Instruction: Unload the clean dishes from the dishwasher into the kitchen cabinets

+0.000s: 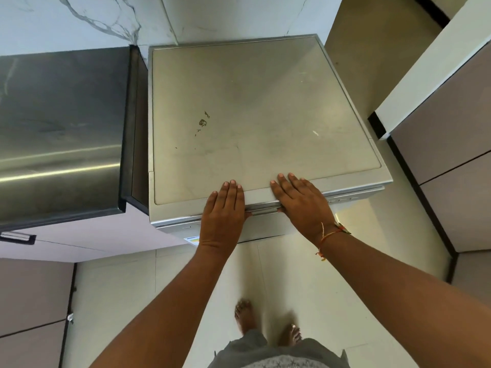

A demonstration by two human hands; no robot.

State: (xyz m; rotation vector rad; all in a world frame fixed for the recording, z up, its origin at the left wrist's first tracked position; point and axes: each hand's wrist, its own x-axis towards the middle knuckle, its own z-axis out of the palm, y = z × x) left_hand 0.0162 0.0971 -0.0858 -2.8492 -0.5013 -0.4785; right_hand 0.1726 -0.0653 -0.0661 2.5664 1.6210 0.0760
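I look straight down on a silver freestanding dishwasher with a flat, scuffed top. Its door is closed, and only the door's top strip with small buttons shows. No dishes are in view. My left hand lies on the front edge of the top, its thumb hooked under the lip at the door gap. My right hand, with a thread band on its wrist, grips the same edge just to the right, thumb tucked under too.
A stainless steel counter stands close on the dishwasher's left. Mauve cabinet fronts run along the right, with more at the lower left. A marble wall is behind. My bare feet stand on pale floor tiles.
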